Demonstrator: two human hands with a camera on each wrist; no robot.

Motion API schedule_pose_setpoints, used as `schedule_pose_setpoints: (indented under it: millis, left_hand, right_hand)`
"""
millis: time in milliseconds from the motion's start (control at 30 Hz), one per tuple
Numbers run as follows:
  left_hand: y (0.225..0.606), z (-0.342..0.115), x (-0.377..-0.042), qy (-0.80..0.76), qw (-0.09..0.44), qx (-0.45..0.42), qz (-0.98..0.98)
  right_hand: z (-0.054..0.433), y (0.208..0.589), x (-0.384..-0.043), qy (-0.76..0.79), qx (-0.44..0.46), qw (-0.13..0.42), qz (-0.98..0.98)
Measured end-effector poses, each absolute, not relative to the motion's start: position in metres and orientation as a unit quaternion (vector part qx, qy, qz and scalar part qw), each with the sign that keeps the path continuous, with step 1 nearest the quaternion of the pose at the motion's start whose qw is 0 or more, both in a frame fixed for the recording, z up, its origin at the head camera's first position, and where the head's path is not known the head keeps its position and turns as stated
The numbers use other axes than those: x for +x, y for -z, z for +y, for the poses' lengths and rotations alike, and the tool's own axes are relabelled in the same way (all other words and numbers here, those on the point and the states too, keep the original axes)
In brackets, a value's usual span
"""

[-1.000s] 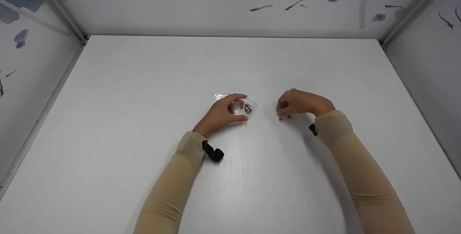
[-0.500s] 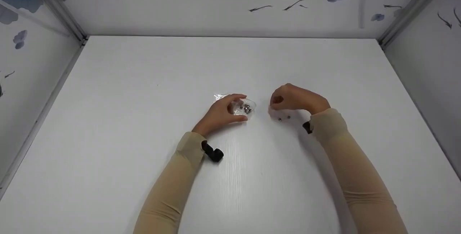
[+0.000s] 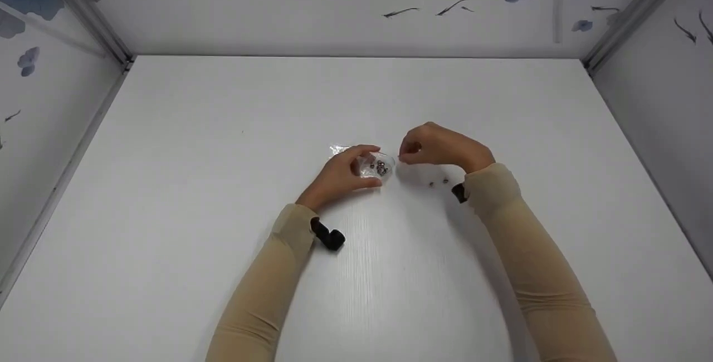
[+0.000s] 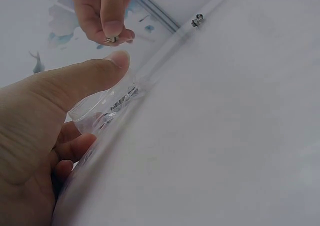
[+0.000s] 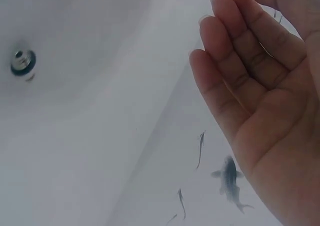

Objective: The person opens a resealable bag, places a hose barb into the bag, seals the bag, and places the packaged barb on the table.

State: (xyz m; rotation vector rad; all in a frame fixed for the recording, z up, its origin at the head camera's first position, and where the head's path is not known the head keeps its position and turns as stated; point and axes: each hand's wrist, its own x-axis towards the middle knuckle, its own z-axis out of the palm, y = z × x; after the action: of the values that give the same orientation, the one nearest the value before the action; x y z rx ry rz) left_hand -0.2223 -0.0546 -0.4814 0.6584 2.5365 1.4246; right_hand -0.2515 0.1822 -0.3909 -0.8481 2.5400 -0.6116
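Note:
My left hand point(image 3: 342, 175) holds a clear plastic bag point(image 3: 366, 171) on the table, its thumb and fingers curved round the mouth. Several small shiny metal pieces point(image 3: 381, 168) lie inside, also showing edge-on through the bag point(image 4: 102, 113) in the left wrist view. To the right of the opening, my right hand point(image 3: 443, 146) hovers above the table. Thumb and forefinger pinch one small metal piece point(image 4: 111, 39), seen best in the left wrist view. Two similar loose pieces point(image 3: 438, 182) lie below that hand; in the right wrist view one piece point(image 5: 22, 62) shows a dark ring round a silver stem.
A white table point(image 3: 356, 273) lies beneath both hands. Pale panels point(image 3: 312, 11) printed with fish and blue shapes border it at the back and sides. Black wrist cameras point(image 3: 334, 239) stick out from the beige sleeves point(image 3: 262, 289).
My right hand has lifted a metal piece off the table and moved left toward the bag opening, leaving two pieces behind. My left hand stays in place with the bag.

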Motion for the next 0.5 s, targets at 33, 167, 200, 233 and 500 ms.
schedule_pose_setpoints:
  millis: [33,167,200,233,500]
  left_hand:
    - [0.482,-0.055,-0.223,-0.475,0.078,0.222,0.848]
    - [0.481,-0.054,-0.223,-0.475,0.076,0.226,0.847]
    - [0.481,-0.054,-0.223,-0.476,0.077,0.226,0.846]
    - [0.481,-0.054,-0.223,-0.477,0.078,0.225,0.846]
    - [0.480,-0.055,-0.222,-0.482,0.087,0.218,0.844]
  right_hand:
    - [0.180,0.391,-0.252,0.218,-0.307,0.194,0.906]
    - [0.173,0.391,-0.253,0.217,-0.321,0.190,0.902]
    - [0.171,0.391,-0.253,0.218,-0.324,0.190,0.901]
    - [0.170,0.391,-0.253,0.219,-0.326,0.191,0.900]
    - [0.162,0.392,-0.253,0.233,-0.334,0.194,0.893]
